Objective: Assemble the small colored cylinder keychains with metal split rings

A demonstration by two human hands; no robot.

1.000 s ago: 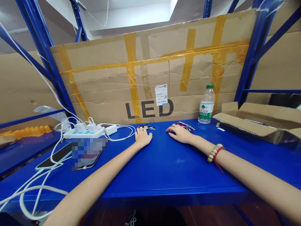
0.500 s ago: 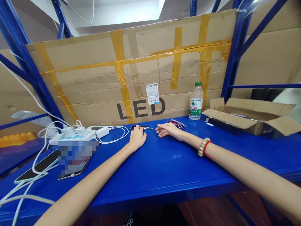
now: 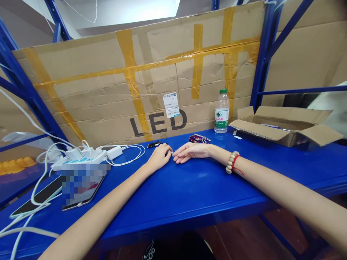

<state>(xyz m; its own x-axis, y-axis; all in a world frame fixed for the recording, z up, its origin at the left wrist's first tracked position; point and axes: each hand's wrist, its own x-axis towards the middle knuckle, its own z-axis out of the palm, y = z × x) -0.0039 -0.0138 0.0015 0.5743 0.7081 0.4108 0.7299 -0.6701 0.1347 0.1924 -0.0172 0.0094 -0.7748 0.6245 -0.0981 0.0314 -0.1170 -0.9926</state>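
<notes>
My left hand (image 3: 160, 157) is closed, its fingers curled round a slim dark pen (image 3: 166, 154) that they mostly hide. The pen's pale tip sticks out toward my right hand (image 3: 192, 151). That hand is open, palm turned inward and fingers stretched out loosely close to the tip; whether they touch it I cannot tell. Just behind my left hand lie black pens (image 3: 153, 144), partly covered by it. A small heap of red and purple pens (image 3: 200, 138) lies behind my right hand on the blue table (image 3: 173, 195).
A water bottle (image 3: 221, 115) with a green cap stands at the back, beside an open cardboard box (image 3: 273, 135). At left are a power strip (image 3: 94, 157) with white cables, a phone (image 3: 40, 193) and a partly blurred flat device (image 3: 86, 196). A large cardboard sheet (image 3: 103, 104) closes off the back.
My left hand has drawn slightly back from the black pens, with a pen in its curled fingers. My right hand has come closer to it. The camera view has shifted a little.
</notes>
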